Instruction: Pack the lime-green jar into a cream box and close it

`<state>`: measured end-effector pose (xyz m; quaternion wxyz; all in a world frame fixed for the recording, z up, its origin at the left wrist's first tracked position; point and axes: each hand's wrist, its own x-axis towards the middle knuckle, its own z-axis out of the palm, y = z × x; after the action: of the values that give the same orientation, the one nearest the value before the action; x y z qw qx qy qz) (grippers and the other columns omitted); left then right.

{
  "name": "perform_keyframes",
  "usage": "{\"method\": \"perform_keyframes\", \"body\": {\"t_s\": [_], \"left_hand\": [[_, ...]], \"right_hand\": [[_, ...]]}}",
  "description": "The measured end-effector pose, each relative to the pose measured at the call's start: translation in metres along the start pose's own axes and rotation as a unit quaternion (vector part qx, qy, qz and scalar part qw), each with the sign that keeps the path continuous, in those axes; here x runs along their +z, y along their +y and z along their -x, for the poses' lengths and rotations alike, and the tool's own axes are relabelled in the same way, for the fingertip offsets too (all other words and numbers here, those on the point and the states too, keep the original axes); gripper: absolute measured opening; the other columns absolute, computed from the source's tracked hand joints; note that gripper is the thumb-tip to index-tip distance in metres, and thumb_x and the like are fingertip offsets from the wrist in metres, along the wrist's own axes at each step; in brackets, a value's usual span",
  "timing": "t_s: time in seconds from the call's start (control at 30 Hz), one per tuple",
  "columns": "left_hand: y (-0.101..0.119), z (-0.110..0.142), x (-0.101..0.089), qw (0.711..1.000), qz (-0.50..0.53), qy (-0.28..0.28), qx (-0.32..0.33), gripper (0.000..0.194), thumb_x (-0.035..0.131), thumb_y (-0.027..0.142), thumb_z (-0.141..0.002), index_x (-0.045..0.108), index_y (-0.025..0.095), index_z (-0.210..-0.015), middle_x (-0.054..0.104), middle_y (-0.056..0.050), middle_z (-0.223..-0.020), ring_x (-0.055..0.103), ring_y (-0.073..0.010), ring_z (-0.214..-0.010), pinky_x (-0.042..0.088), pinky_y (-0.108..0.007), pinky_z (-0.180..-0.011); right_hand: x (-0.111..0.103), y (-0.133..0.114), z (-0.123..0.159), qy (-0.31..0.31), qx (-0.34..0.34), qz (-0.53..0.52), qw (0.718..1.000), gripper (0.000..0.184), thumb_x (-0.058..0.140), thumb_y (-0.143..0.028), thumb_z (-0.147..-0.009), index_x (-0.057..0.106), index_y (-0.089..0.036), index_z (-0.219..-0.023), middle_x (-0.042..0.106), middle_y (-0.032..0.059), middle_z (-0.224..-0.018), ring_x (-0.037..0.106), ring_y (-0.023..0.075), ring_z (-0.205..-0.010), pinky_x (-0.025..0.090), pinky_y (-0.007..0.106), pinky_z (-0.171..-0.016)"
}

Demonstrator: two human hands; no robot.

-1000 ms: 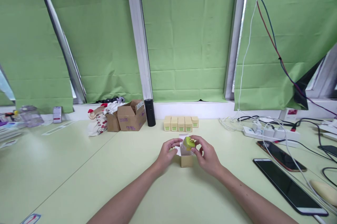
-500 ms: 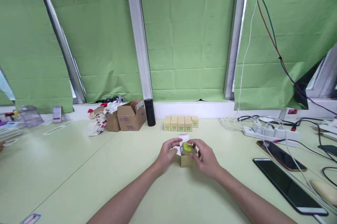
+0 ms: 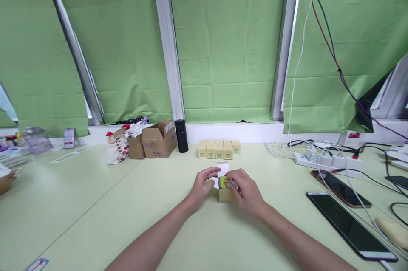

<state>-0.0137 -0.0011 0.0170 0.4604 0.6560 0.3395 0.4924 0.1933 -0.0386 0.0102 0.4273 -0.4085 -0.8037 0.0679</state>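
A small tan cardboard box [image 3: 225, 196] stands open on the table in front of me, its white inner flaps [image 3: 222, 167] folded out. In it sits a rounded, glossy green object [image 3: 222, 182] with a small pale loop on top. At the box's left side, the curved fingers and thumb of my left hand [image 3: 202, 187] hold it by a flap. My right hand [image 3: 249, 192] reaches over from the right, thumb and fingertips pinched at the top of the green object and covering part of it.
Several closed tan boxes [image 3: 219, 150] stand in a group behind. A black bottle [image 3: 181, 136] and a brown carton [image 3: 158, 140] are back left. Phones [image 3: 350, 224], cables and a power strip [image 3: 331, 163] lie right. Another person's hand [image 3: 6, 182] shows at far left.
My right hand has shifted slightly left, its fingers closing over the top of the green object, which sits a little lower. My left hand stays put. Another person's hand has come in at far left.
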Motion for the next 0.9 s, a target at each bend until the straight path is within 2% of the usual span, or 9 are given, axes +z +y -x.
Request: {"method": "perform_keyframes", "body": {"t_s": [0.13,0.3,0.4,0.6,0.9], "left_hand": [[-0.002,-0.001,0.0,1.0,-0.001,0.0,0.003,0.046,0.06,0.011,-0.071,0.071,0.015,-0.116,0.071,-0.014,-0.126,0.064,-0.0296,-0.115,0.049,-0.042,-0.1],[-0.005,-0.002,-0.001,1.0,-0.001,-0.002,0.007,0.048,0.059,0.01,-0.071,0.071,0.015,-0.117,0.071,-0.013,-0.126,0.064,-0.0293,-0.116,0.048,-0.043,-0.102],[-0.004,-0.002,-0.001,1.0,-0.005,-0.002,0.007,0.048,0.058,0.011,-0.071,0.071,0.015,-0.117,0.071,-0.014,-0.127,0.064,-0.0296,-0.117,0.047,-0.043,-0.102],[-0.003,-0.002,-0.001,1.0,0.0,-0.003,0.002,0.046,0.059,0.012,-0.072,0.071,0.015,-0.116,0.071,-0.014,-0.126,0.063,-0.0304,-0.118,0.048,-0.043,-0.102],[-0.006,-0.002,-0.002,1.0,0.007,-0.003,0.006,0.045,0.061,0.013,-0.072,0.071,0.015,-0.117,0.071,-0.014,-0.126,0.063,-0.031,-0.119,0.049,-0.043,-0.1]], "right_hand": [[0.005,0.005,-0.003,0.02,-0.003,0.012,1.0,0.02,0.043,-0.023,-0.102,0.062,-0.028,-0.103,0.073,0.0057,-0.107,0.061,0.0253,-0.098,0.053,0.038,-0.078],[0.008,0.005,-0.006,0.042,0.01,0.004,0.999,0.02,0.045,-0.023,-0.101,0.064,-0.027,-0.099,0.069,0.007,-0.117,0.062,0.0256,-0.106,0.054,0.04,-0.083],[0.008,0.004,-0.006,0.047,0.042,-0.027,0.998,0.02,0.046,-0.024,-0.099,0.066,-0.027,-0.097,0.065,0.0078,-0.121,0.064,0.0248,-0.106,0.055,0.038,-0.079],[0.01,0.004,-0.009,0.037,0.091,-0.087,0.991,0.019,0.053,-0.025,-0.094,0.071,-0.026,-0.09,0.062,0.0075,-0.119,0.066,0.0195,-0.083,0.054,0.033,-0.065],[0.015,0.011,-0.012,0.049,0.112,-0.114,0.986,0.021,0.06,-0.027,-0.09,0.079,-0.025,-0.081,0.063,0.0081,-0.112,0.064,0.0197,-0.082,0.054,0.034,-0.069]]}}
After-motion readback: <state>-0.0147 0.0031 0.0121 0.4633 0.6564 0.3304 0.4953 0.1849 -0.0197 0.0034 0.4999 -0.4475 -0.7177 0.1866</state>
